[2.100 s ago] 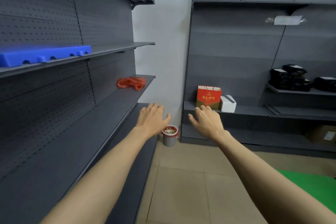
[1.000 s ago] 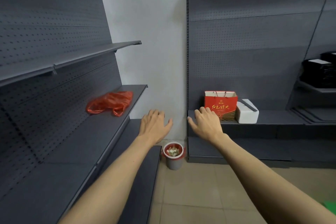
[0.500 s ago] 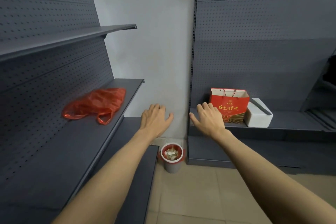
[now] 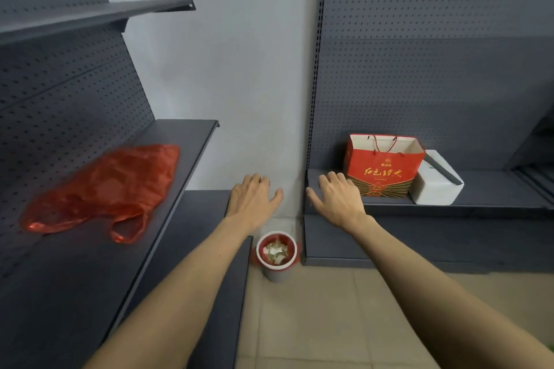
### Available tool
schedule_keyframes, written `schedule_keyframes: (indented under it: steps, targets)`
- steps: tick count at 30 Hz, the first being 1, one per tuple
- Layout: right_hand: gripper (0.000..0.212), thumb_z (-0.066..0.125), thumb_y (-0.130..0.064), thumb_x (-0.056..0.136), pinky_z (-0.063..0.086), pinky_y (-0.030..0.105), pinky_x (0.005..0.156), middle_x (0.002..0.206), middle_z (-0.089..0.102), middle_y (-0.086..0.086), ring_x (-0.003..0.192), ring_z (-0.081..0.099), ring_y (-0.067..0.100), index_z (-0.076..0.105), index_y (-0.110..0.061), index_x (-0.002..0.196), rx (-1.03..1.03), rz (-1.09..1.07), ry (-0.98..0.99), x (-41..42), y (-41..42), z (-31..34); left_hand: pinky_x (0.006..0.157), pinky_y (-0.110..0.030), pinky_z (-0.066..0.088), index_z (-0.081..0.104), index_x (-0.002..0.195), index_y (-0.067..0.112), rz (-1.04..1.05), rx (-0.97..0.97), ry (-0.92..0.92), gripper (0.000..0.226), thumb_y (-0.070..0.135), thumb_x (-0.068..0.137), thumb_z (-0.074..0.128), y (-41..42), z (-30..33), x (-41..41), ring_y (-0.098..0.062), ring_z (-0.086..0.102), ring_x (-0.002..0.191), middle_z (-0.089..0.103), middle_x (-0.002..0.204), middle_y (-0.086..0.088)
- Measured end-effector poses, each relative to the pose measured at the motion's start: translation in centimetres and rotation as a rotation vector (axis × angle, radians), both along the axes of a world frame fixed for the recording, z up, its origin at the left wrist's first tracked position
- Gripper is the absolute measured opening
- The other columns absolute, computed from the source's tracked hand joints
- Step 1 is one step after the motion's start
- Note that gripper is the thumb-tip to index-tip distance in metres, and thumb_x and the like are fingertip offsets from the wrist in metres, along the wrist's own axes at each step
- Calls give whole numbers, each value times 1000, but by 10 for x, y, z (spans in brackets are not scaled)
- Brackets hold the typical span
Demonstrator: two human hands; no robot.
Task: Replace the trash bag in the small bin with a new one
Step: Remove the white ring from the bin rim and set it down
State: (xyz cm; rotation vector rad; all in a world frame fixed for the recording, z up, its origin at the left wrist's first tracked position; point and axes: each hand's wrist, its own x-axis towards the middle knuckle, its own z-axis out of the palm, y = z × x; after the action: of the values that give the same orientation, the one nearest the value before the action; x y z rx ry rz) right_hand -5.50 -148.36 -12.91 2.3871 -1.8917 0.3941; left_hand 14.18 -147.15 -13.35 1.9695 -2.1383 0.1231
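Note:
A small grey bin [image 4: 276,274] stands on the floor in the corner between two shelf units. A red bag lines it and folds over its rim [image 4: 260,249], with crumpled paper waste inside. A loose red plastic bag [image 4: 105,189] lies flat on the left middle shelf. My left hand [image 4: 253,199] and my right hand [image 4: 337,199] are stretched out in front, palms down, fingers apart, holding nothing. Both hover above the bin without touching it.
Dark grey pegboard shelving [image 4: 75,278] runs along the left, and another unit [image 4: 449,204] faces me on the right. On its low shelf stand a red paper gift bag [image 4: 385,166] and a white box [image 4: 434,186]. The floor [image 4: 314,323] is beige tile.
The view has moved closer to the corner and tilted down, so the bin and the red bag on the shelf look larger. Both hands stay outstretched and empty.

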Motion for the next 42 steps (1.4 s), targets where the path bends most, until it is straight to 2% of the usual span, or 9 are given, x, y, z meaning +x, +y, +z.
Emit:
schedule_keyframes:
  steps: [14, 17, 22, 24, 28, 35, 39, 42]
  targets:
    - [45, 37, -45, 97, 46, 41, 81, 107, 60, 16, 99, 55, 32, 58, -5, 102, 150, 49, -29, -2, -176, -103, 82, -42, 50, 61, 114, 9, 59, 159, -49, 51, 48, 99, 32, -158, -92, 2, -25, 57, 102, 63, 111, -10]
    - [45, 38, -43, 97, 46, 42, 80, 106, 60, 17, 99, 54, 33, 58, -4, 102, 203, 72, -16, -1, -216, -135, 78, -40, 52, 61, 114, 9, 78, 203, -49, 51, 47, 99, 32, -190, -123, 5, -25, 58, 100, 63, 110, -10]
    - [44, 37, -43, 98, 47, 42, 82, 110, 60, 16, 102, 55, 31, 56, -5, 110, 289, 74, 4, 8, -264, -196, 84, -44, 52, 62, 113, 10, 129, 292, -28, 51, 50, 98, 35, -229, -182, 19, -28, 61, 103, 65, 111, -11]
    - [42, 38, -41, 98, 47, 42, 80, 110, 60, 16, 101, 55, 32, 56, -5, 110, 316, 74, 14, 15, -282, -225, 82, -44, 53, 60, 113, 10, 148, 331, 9, 49, 50, 98, 35, -246, -213, 27, -27, 62, 98, 64, 109, -10]
    - [37, 41, -36, 98, 49, 44, 83, 110, 62, 16, 99, 58, 32, 57, -5, 109, 300, 51, -18, 30, -311, -305, 70, -39, 56, 59, 112, 9, 164, 345, 35, 44, 45, 100, 38, -283, -294, 43, -25, 65, 80, 67, 97, -9]
    - [34, 44, -33, 98, 43, 41, 71, 105, 61, 19, 92, 58, 37, 55, -1, 104, 286, 41, 17, 44, -352, -511, 63, -35, 42, 56, 116, 9, 163, 341, 4, 40, 41, 100, 39, -326, -496, 68, -31, 65, 85, 67, 100, -12]
    - [33, 44, -33, 98, 35, 38, 66, 103, 60, 19, 91, 57, 37, 54, -2, 104, 238, 36, 43, 45, -384, -637, 61, -36, 40, 52, 118, 8, 155, 314, -44, 36, 37, 101, 38, -353, -619, 85, -30, 62, 79, 64, 96, -13]
    - [34, 42, -35, 98, 36, 37, 63, 101, 60, 17, 86, 57, 35, 51, -3, 104, 202, 21, 40, 44, -404, -725, 63, -35, 40, 53, 114, 9, 172, 305, -61, 31, 33, 100, 39, -374, -710, 99, -28, 56, 74, 62, 91, -11]
